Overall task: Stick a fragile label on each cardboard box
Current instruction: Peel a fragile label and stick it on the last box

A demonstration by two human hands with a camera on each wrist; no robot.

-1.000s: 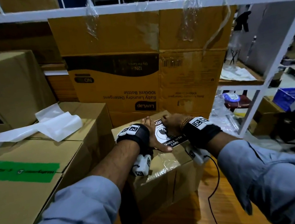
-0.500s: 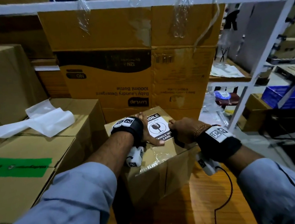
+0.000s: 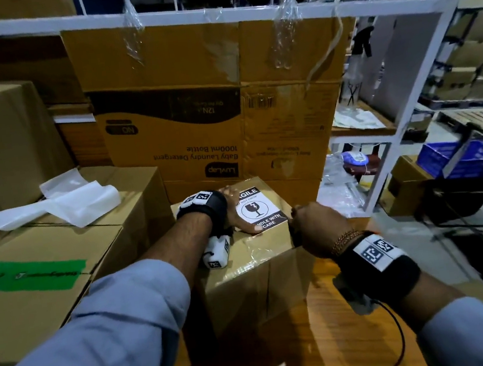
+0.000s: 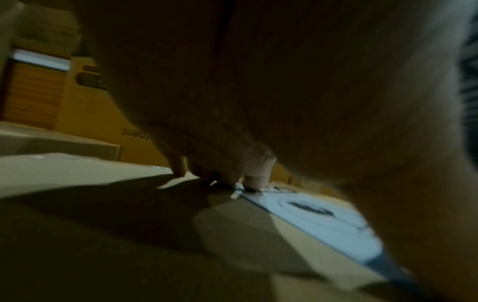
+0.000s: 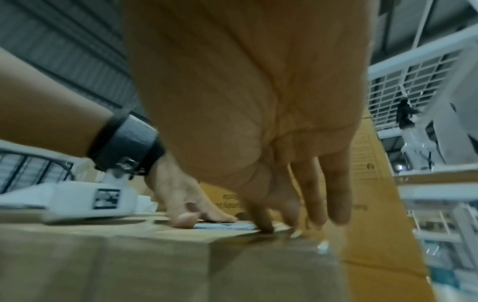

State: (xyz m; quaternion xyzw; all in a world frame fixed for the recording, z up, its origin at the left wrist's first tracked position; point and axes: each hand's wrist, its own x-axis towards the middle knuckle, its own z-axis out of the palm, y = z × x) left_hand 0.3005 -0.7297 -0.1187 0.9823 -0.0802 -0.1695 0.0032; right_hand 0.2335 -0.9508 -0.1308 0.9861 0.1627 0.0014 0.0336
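Here, a person's left hand (image 3: 239, 213) lies flat with fingers extended on the fragile label (image 3: 260, 208), pinning its left side to the top of a small cardboard box (image 3: 255, 278). The right hand (image 3: 316, 228) sits at the label's right edge with fingers relaxed and nearly straight; the right wrist view shows one fingertip (image 5: 264, 225) pressing at the label's near corner, holding nothing. The label lies square on the lid, its broken-glass symbol and "handle with care" line readable, and appears fully laid down.

The step in hand looks like the final smoothing. Done well, it would mean firm pressure swept from the centre outward to the corners, especially near the glossy packing tape (image 3: 254, 251) just in front of the label, where adhesion may be weaker and an edge could lift.

The box stands on a wooden floor or pallet (image 3: 342, 316) among larger cartons: an upside-down laundry detergent carton (image 3: 174, 142) behind, a box with a green strip (image 3: 26, 274) to the left carrying loose white backing paper (image 3: 81, 199). White metal shelving (image 3: 396, 139) and a blue crate (image 3: 462, 158) fill the dim warehouse to the right.
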